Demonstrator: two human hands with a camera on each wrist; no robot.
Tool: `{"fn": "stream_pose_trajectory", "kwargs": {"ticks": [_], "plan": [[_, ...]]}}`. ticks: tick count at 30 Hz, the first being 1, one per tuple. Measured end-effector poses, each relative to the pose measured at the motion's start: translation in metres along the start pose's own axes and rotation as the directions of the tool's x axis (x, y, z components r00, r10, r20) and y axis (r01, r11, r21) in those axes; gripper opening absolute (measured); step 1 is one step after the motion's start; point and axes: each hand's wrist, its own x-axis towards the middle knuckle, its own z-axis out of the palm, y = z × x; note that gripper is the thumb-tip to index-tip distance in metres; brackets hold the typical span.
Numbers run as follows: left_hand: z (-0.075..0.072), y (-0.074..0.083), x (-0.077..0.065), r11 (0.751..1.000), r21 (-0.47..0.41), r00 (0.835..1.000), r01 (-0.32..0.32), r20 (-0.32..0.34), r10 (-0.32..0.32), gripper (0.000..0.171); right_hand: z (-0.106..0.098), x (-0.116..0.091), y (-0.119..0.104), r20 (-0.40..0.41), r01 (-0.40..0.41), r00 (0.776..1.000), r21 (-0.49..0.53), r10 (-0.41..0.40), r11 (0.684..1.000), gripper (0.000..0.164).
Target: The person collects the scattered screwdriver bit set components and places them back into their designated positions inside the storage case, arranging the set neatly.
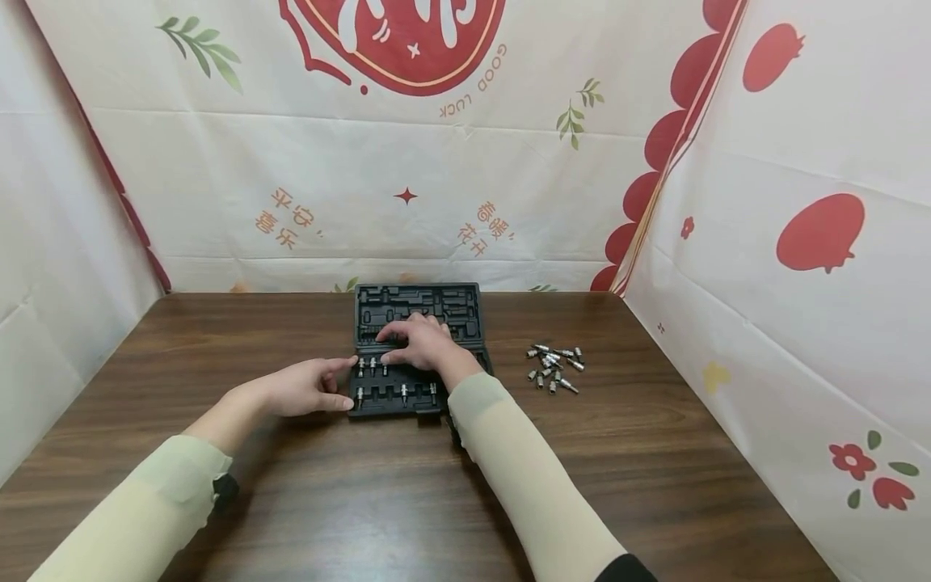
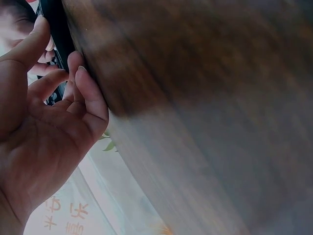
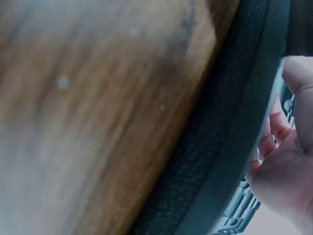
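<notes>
A black socket-set case (image 1: 393,404) lies open on the table, its moulded lid (image 1: 465,311) folded back toward the wall. My left hand (image 1: 309,386) is at the case's left edge, with thumb tip and forefinger spread along it and the other fingers loosely bent. Over the case's middle reaches my right hand (image 1: 425,343), thumb and forefinger apart, the thumb tip right at a small metal socket (image 1: 385,370) in the upper row. Two more sockets stand left of it. A front row holds several metal pieces, among them a socket (image 1: 404,394). My right forearm hides the case's right part.
A loose pile of small metal sockets and bits (image 1: 551,365) lies on the brown wooden table (image 1: 349,501), right of the case. White printed cloth (image 1: 407,162) hangs behind the table and along both sides.
</notes>
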Motion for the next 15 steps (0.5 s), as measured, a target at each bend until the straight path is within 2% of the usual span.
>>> {"fn": "stream_pose_trajectory", "kwargs": {"ticks": [5,9,12,15], "plan": [[0.000,0.002,-0.001,1.000,0.007,1.000,0.014,0.009,-0.014,0.086,0.002,0.001,-0.002,-0.008,-0.003,1.000,-0.027,0.003,1.000,0.041],[0.001,-0.018,0.007,0.999,0.004,0.999,-0.034,0.020,0.034,0.091,0.002,0.002,-0.006,-0.005,-0.022,1.000,-0.074,0.021,0.997,0.040],[0.005,-0.045,0.018,0.999,0.012,0.999,-0.052,0.013,0.052,0.093,0.001,0.002,-0.008,0.000,-0.032,0.999,-0.102,0.032,0.994,0.040],[0.005,-0.051,0.021,0.999,0.012,0.999,-0.051,0.017,0.051,0.094,0.000,0.001,-0.011,0.003,-0.039,0.999,-0.107,0.040,0.993,0.041]]}}
